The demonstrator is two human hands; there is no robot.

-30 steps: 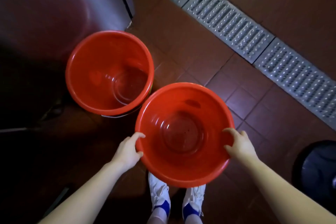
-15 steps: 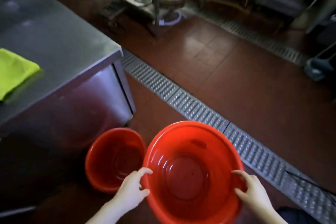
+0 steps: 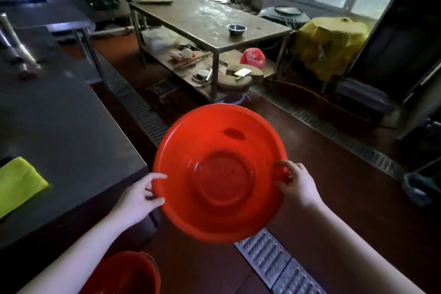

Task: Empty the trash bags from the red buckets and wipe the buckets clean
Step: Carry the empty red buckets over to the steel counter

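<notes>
Now the red bucket [image 3: 222, 174] is held higher.

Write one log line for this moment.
left hand: grips bucket rim | right hand: grips bucket rim | bucket: in air, no bag

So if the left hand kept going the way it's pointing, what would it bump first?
The held red bucket. The left hand grips its rim and points across it, up and to the right. Beyond the bucket, depth is too unclear to say.
</notes>
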